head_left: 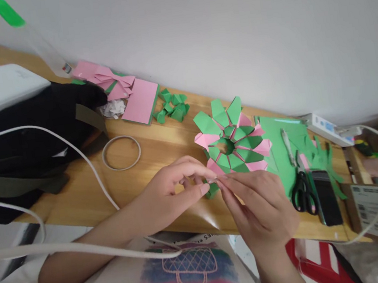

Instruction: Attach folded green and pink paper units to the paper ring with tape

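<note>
My left hand (180, 184) and my right hand (257, 197) meet fingertip to fingertip over the front of the table. Both are closed in a pinch around a tiny pale bit, too small to name. Just beyond the fingers lies a ring-shaped folded-paper flower (250, 142) with green and pink petals and a round hole in its middle. Its near edge is partly hidden by my hands. A small piece of green paper (212, 188) shows under my fingertips.
Small green folded pieces (172, 105) and pink paper sheets (142, 100) lie at the back. Black scissors (303, 193), a phone (327, 197), a pen (287, 147) and green paper (273, 144) are on the right. A tape roll (121, 152), black bag (35, 138) and white cable (87, 159) occupy the left.
</note>
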